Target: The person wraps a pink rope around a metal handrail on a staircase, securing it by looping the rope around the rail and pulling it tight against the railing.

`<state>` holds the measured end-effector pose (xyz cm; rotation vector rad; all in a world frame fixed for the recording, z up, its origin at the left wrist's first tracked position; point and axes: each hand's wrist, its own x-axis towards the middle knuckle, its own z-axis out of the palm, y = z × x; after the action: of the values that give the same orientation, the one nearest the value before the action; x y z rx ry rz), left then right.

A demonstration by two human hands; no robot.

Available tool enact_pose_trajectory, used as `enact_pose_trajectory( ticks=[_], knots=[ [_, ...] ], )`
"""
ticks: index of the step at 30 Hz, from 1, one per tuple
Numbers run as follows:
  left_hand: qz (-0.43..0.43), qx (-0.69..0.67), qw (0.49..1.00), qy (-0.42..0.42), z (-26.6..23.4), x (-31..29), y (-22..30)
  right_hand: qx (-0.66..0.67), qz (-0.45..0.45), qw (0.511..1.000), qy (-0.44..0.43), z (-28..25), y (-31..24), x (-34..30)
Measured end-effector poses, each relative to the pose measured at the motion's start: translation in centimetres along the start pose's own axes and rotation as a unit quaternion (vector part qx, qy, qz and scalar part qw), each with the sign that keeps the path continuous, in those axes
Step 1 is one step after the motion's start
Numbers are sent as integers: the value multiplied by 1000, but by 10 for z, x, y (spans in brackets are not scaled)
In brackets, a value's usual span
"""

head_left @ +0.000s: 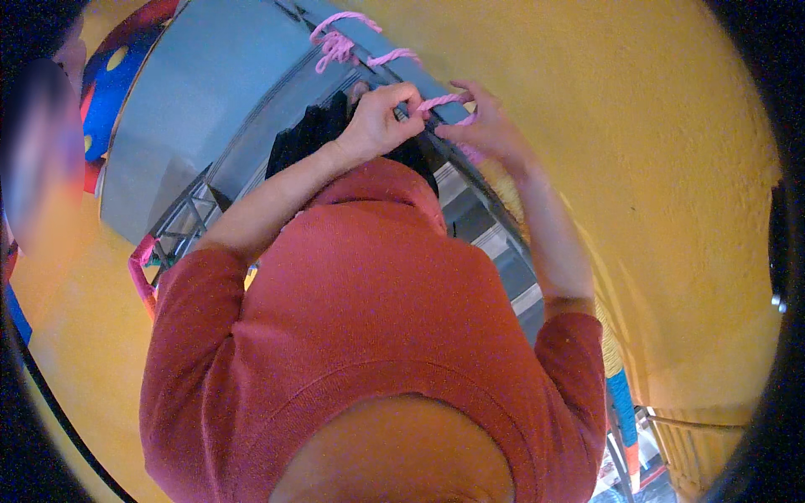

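Pink yarn (441,102) runs between my two hands beside a dark metal rail. The thumb and fingers of my left hand (377,124) are pinched together on its near end. My right hand (495,134) is curved around the other side, its thumb and forefinger at the strand where it meets the rail. More pink yarn (470,152) lies along the rail under my right hand. Farther up, a loose bundle of the same pink yarn (336,48) hangs by the rail, with a loop over it. My fingers partly hide the rail between the hands.
A yellow textured wall (671,168) rises close on the right. Grey-blue steps or panels (210,92) lie on the left, with a metal lattice (189,218) and a pink-wrapped bar (140,268). Yellow and blue wrapping (620,402) covers the rail at lower right, near wooden slats (696,453).
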<state>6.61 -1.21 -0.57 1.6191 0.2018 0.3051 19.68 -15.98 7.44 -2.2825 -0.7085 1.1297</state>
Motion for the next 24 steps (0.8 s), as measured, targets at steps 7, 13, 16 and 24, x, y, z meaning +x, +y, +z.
enact_pose_trajectory(
  ticks=[7,13,16,24],
  knots=[
    [-124,43,981,-142,-8,36,2,-60,-32,998,6,-5,11,1],
    [-58,38,988,-137,9,64,24,-39,24,998,-40,-8,22,8],
    [115,158,981,-24,12,59,24,-29,38,998,-45,-7,18,9],
    [-145,21,989,-31,34,-22,35,-14,17,999,-43,-8,27,13]
  ],
)
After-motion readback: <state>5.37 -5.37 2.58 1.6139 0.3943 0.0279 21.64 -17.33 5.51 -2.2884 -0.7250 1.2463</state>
